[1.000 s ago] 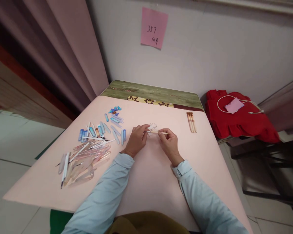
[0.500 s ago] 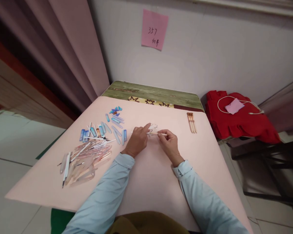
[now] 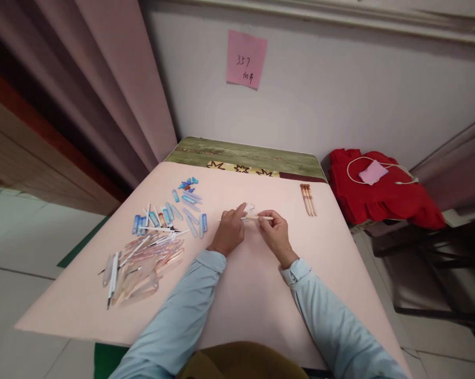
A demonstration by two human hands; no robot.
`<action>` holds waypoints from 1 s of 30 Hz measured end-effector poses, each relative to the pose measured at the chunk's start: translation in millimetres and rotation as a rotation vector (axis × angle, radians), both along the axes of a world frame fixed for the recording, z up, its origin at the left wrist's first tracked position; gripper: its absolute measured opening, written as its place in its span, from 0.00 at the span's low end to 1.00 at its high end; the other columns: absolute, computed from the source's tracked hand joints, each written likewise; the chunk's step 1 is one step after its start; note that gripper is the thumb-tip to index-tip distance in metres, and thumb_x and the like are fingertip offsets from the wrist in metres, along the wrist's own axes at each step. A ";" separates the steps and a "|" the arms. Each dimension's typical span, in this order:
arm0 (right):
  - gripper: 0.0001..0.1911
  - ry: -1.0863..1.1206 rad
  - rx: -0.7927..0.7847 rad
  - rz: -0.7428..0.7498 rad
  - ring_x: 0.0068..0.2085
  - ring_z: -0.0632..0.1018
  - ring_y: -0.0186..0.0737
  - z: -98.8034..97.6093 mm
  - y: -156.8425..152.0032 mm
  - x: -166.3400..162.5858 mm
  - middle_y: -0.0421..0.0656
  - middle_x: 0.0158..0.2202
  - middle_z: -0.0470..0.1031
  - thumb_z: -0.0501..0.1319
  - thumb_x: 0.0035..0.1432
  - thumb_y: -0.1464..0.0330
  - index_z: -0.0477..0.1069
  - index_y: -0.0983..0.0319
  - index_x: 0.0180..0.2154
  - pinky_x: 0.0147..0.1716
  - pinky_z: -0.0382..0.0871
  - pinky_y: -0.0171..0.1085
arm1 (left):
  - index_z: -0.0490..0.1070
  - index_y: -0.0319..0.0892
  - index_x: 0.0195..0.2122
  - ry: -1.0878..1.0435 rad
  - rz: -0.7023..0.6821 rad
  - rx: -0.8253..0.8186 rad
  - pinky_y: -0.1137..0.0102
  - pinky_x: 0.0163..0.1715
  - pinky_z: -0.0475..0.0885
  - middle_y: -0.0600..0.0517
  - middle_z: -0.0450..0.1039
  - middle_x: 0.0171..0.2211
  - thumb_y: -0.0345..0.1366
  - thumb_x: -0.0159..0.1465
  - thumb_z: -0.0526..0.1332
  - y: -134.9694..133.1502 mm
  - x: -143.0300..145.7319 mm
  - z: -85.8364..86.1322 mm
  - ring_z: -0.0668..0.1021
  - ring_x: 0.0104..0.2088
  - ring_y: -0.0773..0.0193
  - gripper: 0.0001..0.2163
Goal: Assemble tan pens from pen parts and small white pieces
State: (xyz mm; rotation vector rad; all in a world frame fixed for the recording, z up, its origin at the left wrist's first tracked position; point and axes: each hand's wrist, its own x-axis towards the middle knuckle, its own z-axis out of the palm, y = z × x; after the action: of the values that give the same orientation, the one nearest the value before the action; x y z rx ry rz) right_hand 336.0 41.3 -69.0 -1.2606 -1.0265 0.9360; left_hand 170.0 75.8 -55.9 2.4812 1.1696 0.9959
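Note:
In the head view my right hand [image 3: 275,231] pinches a slim cream pen barrel [image 3: 253,217] between thumb and fingers, held roughly level over the table. My left hand [image 3: 230,229] is closed around the left end of the same line, its index finger stretched forward. A thin white tip, like a pen refill, pokes out left of it; the fingers hide most of what it grips. Just beyond my fingertips lies a small group of tiny pale parts [image 3: 250,208], too small to make out. At the right, several pens with brown tops [image 3: 308,200] lie side by side.
To the left are a heap of clear pinkish barrels and white refills [image 3: 146,263], blue tubes [image 3: 142,222] and small blue and brown pieces [image 3: 188,184]. A red cloth [image 3: 371,189] with a white cable lies beyond the table's right edge. A wall stands behind.
The view has tilted up and shifted slightly. My hands keep nearly the same pose, with the left hand a little closer to the right. The loose parts stay as they were.

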 end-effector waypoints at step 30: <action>0.11 -0.611 0.168 0.139 0.31 0.76 0.40 6.5 -7.3 -9.8 0.42 0.36 0.81 0.61 0.57 0.67 0.79 0.55 0.42 0.33 0.68 0.38 | 0.50 0.36 0.68 -0.014 -0.062 0.040 0.56 0.58 0.64 0.35 0.63 0.62 0.24 0.62 0.49 -2.1 -3.7 -1.6 0.69 0.61 0.52 0.30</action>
State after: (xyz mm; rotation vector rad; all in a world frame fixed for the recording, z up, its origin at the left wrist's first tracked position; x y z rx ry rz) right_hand 326.1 34.0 -62.4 -1.3760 -1.6495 0.5515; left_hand 166.3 73.7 -57.5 2.5201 1.0722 1.0284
